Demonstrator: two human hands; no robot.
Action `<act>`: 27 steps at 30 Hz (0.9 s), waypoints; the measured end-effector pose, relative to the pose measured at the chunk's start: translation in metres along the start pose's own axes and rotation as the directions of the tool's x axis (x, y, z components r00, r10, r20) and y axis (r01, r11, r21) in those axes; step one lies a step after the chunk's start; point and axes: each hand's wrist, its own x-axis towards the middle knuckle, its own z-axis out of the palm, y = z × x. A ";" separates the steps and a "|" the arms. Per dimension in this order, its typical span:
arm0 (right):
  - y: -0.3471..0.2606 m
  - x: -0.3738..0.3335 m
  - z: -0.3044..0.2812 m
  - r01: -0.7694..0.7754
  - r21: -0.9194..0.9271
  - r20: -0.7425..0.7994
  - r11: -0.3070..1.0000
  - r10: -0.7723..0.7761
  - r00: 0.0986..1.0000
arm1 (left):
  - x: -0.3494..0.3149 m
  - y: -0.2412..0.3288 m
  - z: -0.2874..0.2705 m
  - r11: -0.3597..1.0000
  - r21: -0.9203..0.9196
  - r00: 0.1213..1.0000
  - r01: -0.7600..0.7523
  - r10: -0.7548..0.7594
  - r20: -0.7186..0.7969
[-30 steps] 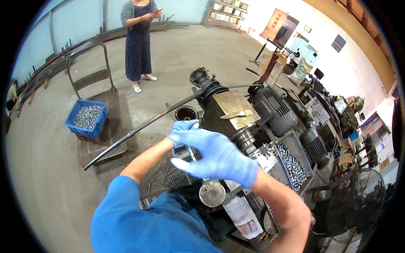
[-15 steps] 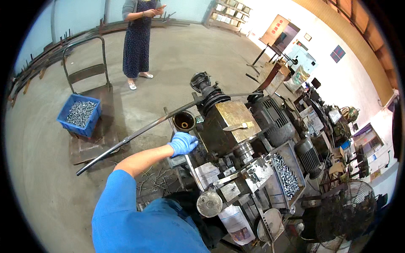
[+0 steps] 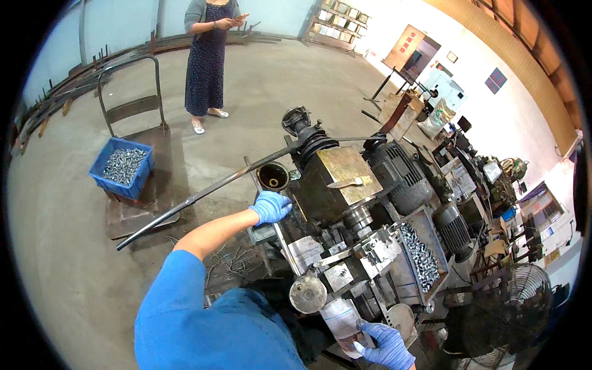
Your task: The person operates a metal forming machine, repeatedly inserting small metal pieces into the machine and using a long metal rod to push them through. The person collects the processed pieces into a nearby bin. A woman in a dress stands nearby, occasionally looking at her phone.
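My left hand (image 3: 271,207), in a blue glove, is closed round the upper end of a slanting metal lever (image 3: 287,250). The lever runs down to a round metal hub (image 3: 308,293) on a small lathe-like machine. Just beyond that hand stands a dark round pot (image 3: 272,176). My right hand (image 3: 387,346), gloved too, is at the lower edge with thumb and fingers apart. It hovers over or touches a printed paper packet (image 3: 345,325); which of these, I cannot tell. Its fingertips look dark. Near it lies a round metal dish (image 3: 402,322).
A grey tray of metal parts (image 3: 419,259) sits right of the spindle (image 3: 357,219). A brush (image 3: 350,182) lies on the headstock. One long bar (image 3: 203,194) juts out left. Beyond are a blue crate (image 3: 122,168) on a trolley, a standing person (image 3: 206,74), and a fan (image 3: 505,308).
My right hand has come into view at the lower edge, over the paper packet. My left hand stays on the lever. The whole view has shifted slightly.
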 end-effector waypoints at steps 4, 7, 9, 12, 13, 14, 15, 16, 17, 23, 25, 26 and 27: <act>0.005 -0.009 -0.008 -0.255 0.184 -0.022 0.949 0.263 0.964 | -0.001 0.001 -0.002 1.000 -0.030 1.000 -0.005 0.004 -0.011; 0.055 -0.056 -0.005 -0.480 0.369 -0.158 0.796 0.563 0.811 | 0.000 0.002 -0.001 1.000 -0.023 1.000 -0.003 0.003 -0.004; 0.087 -0.094 -0.010 -0.645 0.438 -0.188 0.626 0.765 0.616 | 0.000 0.001 -0.001 1.000 -0.014 1.000 0.006 -0.006 0.002; 0.157 -0.185 0.003 -0.880 0.191 -0.253 0.435 0.888 0.385 | 0.000 0.002 0.000 1.000 0.006 0.999 0.022 -0.022 0.024; 0.174 -0.212 0.009 -0.931 0.071 -0.296 0.358 0.899 0.323 | 0.000 0.002 -0.001 0.999 0.014 0.999 0.030 -0.030 0.031; 0.191 -0.240 0.017 -0.962 -0.046 -0.348 0.268 0.899 0.267 | 0.000 0.004 -0.001 1.000 -0.001 1.000 0.028 -0.028 0.013; 0.211 -0.272 0.029 -0.974 -0.076 -0.359 0.212 0.906 0.225 | 0.001 0.007 -0.001 1.000 -0.018 1.000 0.024 -0.024 -0.008; 0.228 -0.298 0.043 -0.982 -0.105 -0.369 0.156 0.911 0.184 | 0.002 0.008 -0.001 0.999 -0.032 0.999 0.021 -0.022 -0.027; 0.239 -0.308 0.054 -0.977 -0.158 -0.400 0.145 0.895 0.198 | 0.002 0.007 0.000 0.999 -0.027 0.999 0.018 -0.019 -0.027; 0.317 -0.342 0.125 -0.976 0.039 -0.319 0.215 0.928 0.192 | -0.002 0.006 -0.012 0.997 0.055 0.999 0.052 -0.053 0.013; 0.359 -0.367 0.147 -0.941 0.230 -0.244 0.249 0.951 0.192 | -0.005 0.005 -0.014 0.995 0.067 0.997 0.071 -0.072 0.025; 0.383 -0.404 0.142 -0.876 0.423 -0.189 0.233 0.968 0.167 | -0.001 0.002 0.002 0.998 0.019 0.998 0.052 -0.052 0.026; 0.370 -0.493 0.098 -0.669 0.738 -0.066 0.085 0.996 0.054 | 0.025 0.002 0.067 0.989 -0.145 0.997 -0.010 0.020 0.069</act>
